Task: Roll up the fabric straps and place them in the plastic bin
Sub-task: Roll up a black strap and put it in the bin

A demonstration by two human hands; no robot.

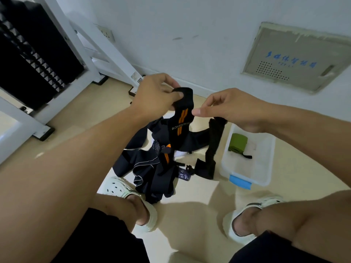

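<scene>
Head view: left hand [155, 93] pinches orange-striped black strap [182, 118]; right hand [231, 109] grips its plain end. Floor pile [150, 168] count unclear. Plastic bin [266, 168]: one green roll [237, 142].

Black strap [182, 118] with two orange stripes and pale lettering. Green roll [237, 142] in clear bin [247, 176], blue latch [239, 182]. White clogs [121, 188]. Beige floor [190, 215]. Black shorts [95, 242].

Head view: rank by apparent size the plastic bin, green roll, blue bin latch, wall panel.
1. Wall panel, largest as it looks, though it is farther off than the rest.
2. Plastic bin.
3. Green roll and blue bin latch: too alike to rank.
</scene>
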